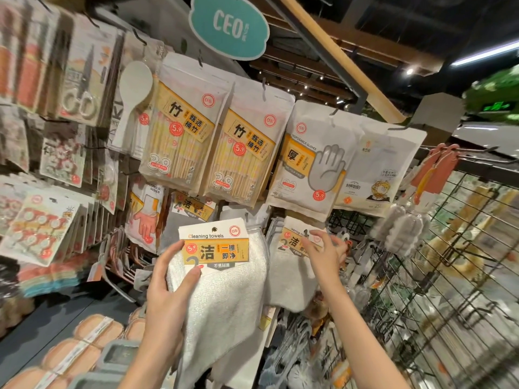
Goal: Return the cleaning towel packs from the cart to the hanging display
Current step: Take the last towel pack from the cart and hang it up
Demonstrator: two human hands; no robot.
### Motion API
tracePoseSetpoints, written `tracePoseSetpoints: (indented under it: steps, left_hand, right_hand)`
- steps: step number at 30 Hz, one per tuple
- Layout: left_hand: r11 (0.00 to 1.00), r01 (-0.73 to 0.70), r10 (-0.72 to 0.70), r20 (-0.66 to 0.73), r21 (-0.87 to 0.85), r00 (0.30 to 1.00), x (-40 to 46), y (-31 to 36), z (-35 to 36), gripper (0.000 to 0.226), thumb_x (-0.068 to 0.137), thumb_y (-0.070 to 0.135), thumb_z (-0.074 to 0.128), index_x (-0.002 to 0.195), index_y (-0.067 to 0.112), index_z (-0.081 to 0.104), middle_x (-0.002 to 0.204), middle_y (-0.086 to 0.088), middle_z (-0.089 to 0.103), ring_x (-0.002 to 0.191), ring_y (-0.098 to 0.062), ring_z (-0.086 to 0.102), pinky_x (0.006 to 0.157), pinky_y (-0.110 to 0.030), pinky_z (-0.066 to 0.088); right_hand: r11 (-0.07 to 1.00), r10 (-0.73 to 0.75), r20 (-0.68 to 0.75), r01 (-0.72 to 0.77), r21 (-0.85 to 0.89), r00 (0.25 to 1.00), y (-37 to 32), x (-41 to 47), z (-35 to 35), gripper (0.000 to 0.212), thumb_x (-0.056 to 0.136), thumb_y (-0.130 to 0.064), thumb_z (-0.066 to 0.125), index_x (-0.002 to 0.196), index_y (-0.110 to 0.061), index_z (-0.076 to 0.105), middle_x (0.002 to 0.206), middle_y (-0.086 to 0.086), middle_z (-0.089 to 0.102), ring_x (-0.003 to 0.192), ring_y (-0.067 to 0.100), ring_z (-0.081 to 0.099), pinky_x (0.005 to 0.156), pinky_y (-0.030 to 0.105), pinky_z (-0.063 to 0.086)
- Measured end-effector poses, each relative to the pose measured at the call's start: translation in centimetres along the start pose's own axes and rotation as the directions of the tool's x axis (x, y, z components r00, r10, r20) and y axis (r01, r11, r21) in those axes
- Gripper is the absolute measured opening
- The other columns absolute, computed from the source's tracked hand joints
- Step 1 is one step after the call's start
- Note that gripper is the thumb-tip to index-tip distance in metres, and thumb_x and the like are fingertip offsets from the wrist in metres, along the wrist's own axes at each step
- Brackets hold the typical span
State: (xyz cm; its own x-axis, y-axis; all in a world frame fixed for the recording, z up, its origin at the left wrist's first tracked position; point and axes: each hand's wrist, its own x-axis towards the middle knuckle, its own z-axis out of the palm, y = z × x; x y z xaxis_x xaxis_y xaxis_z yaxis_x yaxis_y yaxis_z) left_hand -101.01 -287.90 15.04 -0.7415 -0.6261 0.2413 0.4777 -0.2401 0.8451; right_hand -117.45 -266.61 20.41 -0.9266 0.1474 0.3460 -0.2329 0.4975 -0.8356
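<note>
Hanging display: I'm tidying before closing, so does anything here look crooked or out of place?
Only mildly. The cleaning towel pack is off its hook, held tilted in the left hand. The right hand touches a hung towel pack. The two bamboo packs hang slanted. No visible damage.

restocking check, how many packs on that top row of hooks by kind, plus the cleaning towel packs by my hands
bamboo stick packs: 2
disposable glove packs: 1
white packs with cartoon label: 1
cleaning towel packs: 2, one in the left hand, one hanging at the right hand
total: 6
</note>
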Motion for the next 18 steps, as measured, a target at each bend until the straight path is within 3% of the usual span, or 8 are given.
tracePoseSetpoints:
  steps: [4, 8, 11, 13, 16, 18]
  left_hand:
    - [0.999, -0.027, 0.027, 0.006, 0.025, 1.000, -0.5, 0.1, -0.2, 0.055, 0.084, 0.004, 0.066, 0.109, 0.052, 0.057, 0.118, 0.032, 0.055, 0.109, 0.023, 0.045, 0.088, -0.023, 0.038]
    - [1.000, -0.022, 0.021, 0.014, 0.011, 1.000, -1.0, 0.0, -0.6, 0.056, 0.084, 0.003, 0.066, 0.112, 0.050, 0.057, 0.120, 0.028, 0.057, 0.113, 0.012, 0.049, 0.091, -0.027, 0.040]
    - [1.000, -0.010, 0.011, 0.016, -0.008, 1.000, -1.4, 0.1, -0.8, 0.057, 0.084, 0.000, 0.065, 0.113, 0.048, 0.058, 0.120, 0.028, 0.058, 0.112, 0.009, 0.053, 0.090, -0.027, 0.042]
    - [1.000, -0.012, 0.012, 0.027, -0.006, 1.000, -1.6, 0.2, -0.9, 0.056, 0.084, -0.001, 0.065, 0.114, 0.046, 0.058, 0.119, 0.022, 0.061, 0.109, 0.003, 0.058, 0.085, -0.024, 0.045]
    - [1.000, -0.031, 0.031, 0.002, -0.002, 1.000, -1.9, 0.5, -1.0, 0.054, 0.084, -0.003, 0.064, 0.113, 0.042, 0.060, 0.114, 0.023, 0.064, 0.103, 0.007, 0.060, 0.079, -0.017, 0.048]
    - [0.998, -0.052, 0.053, -0.027, 0.024, 0.998, -1.9, 0.7, -1.1, 0.053, 0.083, -0.005, 0.065, 0.112, 0.040, 0.059, 0.105, 0.036, 0.062, 0.096, 0.019, 0.056, 0.072, -0.004, 0.046]
  right_hand:
    - [0.986, -0.144, 0.147, 0.130, 0.100, 0.979, -3.3, -2.5, -0.3, 0.027, 0.090, -0.033, 0.060, 0.116, -0.030, 0.058, 0.125, -0.008, 0.025, 0.118, 0.005, 0.022, 0.103, 0.026, 0.022]
    - [0.967, -0.255, 0.350, 0.236, 0.096, 0.901, -5.7, -5.2, 0.5, 0.039, 0.090, -0.036, 0.058, 0.128, -0.037, 0.051, 0.132, -0.008, 0.034, 0.123, 0.005, 0.033, 0.091, 0.002, 0.026]
    - [0.961, -0.270, 0.448, 0.265, 0.074, 0.852, -6.7, -6.8, 1.8, 0.051, 0.085, -0.036, 0.064, 0.133, -0.033, 0.048, 0.131, -0.011, 0.035, 0.126, 0.005, 0.030, 0.103, 0.019, 0.024]
    - [0.957, -0.276, 0.462, 0.284, 0.053, 0.843, -7.1, -7.6, 2.7, 0.054, 0.083, -0.033, 0.068, 0.133, -0.027, 0.050, 0.131, -0.008, 0.037, 0.126, 0.007, 0.031, 0.107, 0.019, 0.023]
    - [0.955, -0.284, 0.493, 0.289, 0.068, 0.822, -7.5, -9.0, 3.6, 0.064, 0.081, -0.028, 0.072, 0.137, -0.021, 0.044, 0.127, -0.008, 0.035, 0.117, -0.001, 0.034, 0.087, -0.008, 0.022]
    - [0.949, -0.304, 0.502, 0.306, 0.081, 0.810, -7.5, -9.7, 3.9, 0.070, 0.079, -0.024, 0.074, 0.140, -0.020, 0.039, 0.125, -0.010, 0.032, 0.109, -0.015, 0.033, 0.080, -0.013, 0.019]
